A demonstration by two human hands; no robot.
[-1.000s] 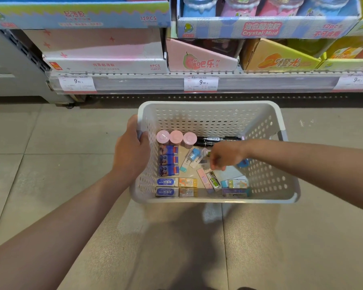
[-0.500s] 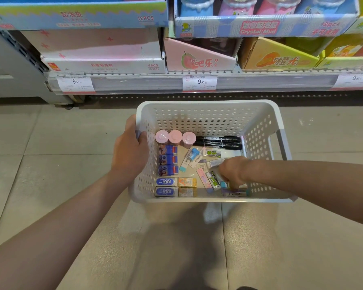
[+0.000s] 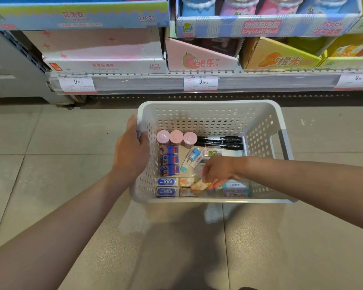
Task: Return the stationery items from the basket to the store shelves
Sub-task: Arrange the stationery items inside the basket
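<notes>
The right hand (image 3: 217,171) reaches down into the basket (image 3: 210,109) and covers the items in its middle; its fingers are curled on a small yellowish packet (image 3: 199,184), which looks like an eraser, though blur makes that uncertain. So the right grip is closed on that packet, low in the basket near its front wall. The left hand (image 3: 132,152) holds the basket by its left rim, fingers wrapped over the edge and partly hidden inside.

Under the right wrist, two pale boxes (image 3: 236,188) are half covered and their print is too small to read. The blue erasers (image 3: 167,187) at the front left carry white characters too blurred to read. Above them lie three dark blue packs (image 3: 169,160) with illegible pictures, then three pink caps (image 3: 176,137) in a row against the back wall. Two black markers (image 3: 220,141) lie side by side beside the caps; their white lettering cannot be read. A blue-and-white sharpener-like item (image 3: 192,158) lies tilted in the middle.

On the shelf (image 3: 155,82) behind, boxes are cut off at the top edge. Legible there: "12PCS", "6PCS", "Crystal Mud", and price tags (image 3: 201,82) reading "9.90". A pink box (image 3: 199,57) shows a peach and Chinese characters; an orange box (image 3: 281,57) shows more characters.
</notes>
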